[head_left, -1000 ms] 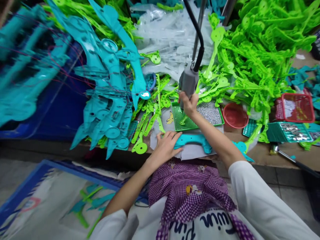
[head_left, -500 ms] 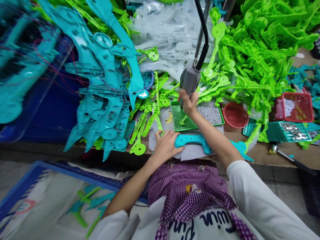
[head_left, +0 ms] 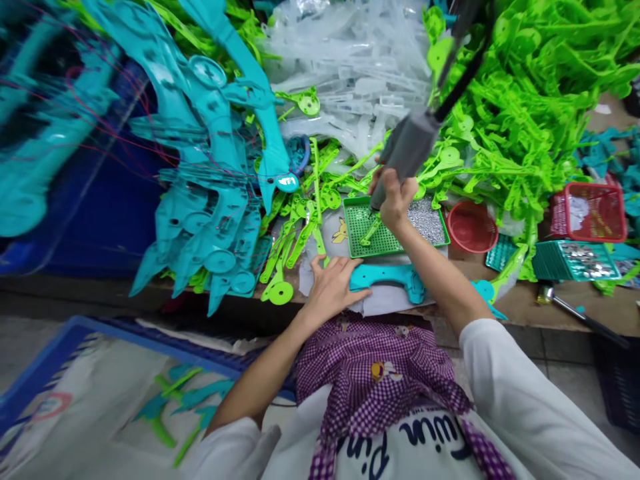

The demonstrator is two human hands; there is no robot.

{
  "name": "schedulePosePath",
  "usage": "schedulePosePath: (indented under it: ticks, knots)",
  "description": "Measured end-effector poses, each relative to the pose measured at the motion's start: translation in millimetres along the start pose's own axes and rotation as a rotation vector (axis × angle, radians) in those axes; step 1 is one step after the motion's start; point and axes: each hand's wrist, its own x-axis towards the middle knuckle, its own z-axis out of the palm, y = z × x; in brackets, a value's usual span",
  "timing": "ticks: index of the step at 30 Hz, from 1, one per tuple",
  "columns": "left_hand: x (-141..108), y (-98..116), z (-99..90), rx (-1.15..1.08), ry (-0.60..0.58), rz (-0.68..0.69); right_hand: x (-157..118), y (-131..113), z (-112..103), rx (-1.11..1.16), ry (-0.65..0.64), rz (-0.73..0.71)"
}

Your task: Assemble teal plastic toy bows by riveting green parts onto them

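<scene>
My right hand (head_left: pixel 398 200) is wrapped round a grey electric screwdriver (head_left: pixel 414 148), which hangs tilted from a dark cord. Its tip points down over a green perforated tray (head_left: pixel 354 235). A small lime-green part (head_left: pixel 371 230) lies in that tray, beside a heap of small silver screws (head_left: pixel 426 223). At the table's front edge, my left hand (head_left: pixel 334 283) grips the left end of a curved turquoise plastic piece (head_left: pixel 387 277). That piece rests on a pale cloth, and my right forearm passes over its right side.
Turquoise mouldings (head_left: pixel 200 200) are stacked at left. Lime-green parts (head_left: pixel 520 113) pile up at right, and clear plastic pieces (head_left: pixel 345 67) at the back. A red bowl (head_left: pixel 473 227), a red basket (head_left: pixel 595 212) and a hammer (head_left: pixel 580 313) stand or lie at right. A blue crate (head_left: pixel 75 327) sits below left.
My right hand has shifted slightly right, and the screwdriver has swung from near upright to leaning right. The left hand and turquoise piece stay almost in place.
</scene>
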Motion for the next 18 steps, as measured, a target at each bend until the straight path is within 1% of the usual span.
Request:
schedulePosePath:
  ticks: [2, 4, 6, 7, 9, 12, 16, 18]
  knots:
    - [0, -1, -0.9, -0.026, -0.008, 0.006, -14, -26, -6, 0.108, -0.006, -0.006]
    - [1, -2, -2.1, -0.051, -0.021, 0.011, -37, -50, -12, 0.214, -0.054, 0.007]
    - [3, -1, -3.3, -0.05, -0.049, 0.008, -62, -65, -14, 0.247, -0.144, 0.056]
    - [4, 0, -3.9, -0.042, -0.066, 0.003, -73, -68, -15, 0.236, -0.192, 0.093]
    - [6, 1, -4.8, -0.026, -0.086, -0.006, -89, -67, -14, 0.2, -0.251, 0.162]
    - [8, 3, -5.5, -0.019, -0.089, -0.008, -97, -59, -14, 0.175, -0.268, 0.195]
    - [7, 3, -5.3, -0.005, -0.077, -0.01, -97, -52, -19, 0.119, -0.334, 0.131]
    - [6, 3, -4.6, -0.003, -0.067, -0.005, -97, -49, -20, 0.07, -0.345, 0.086]
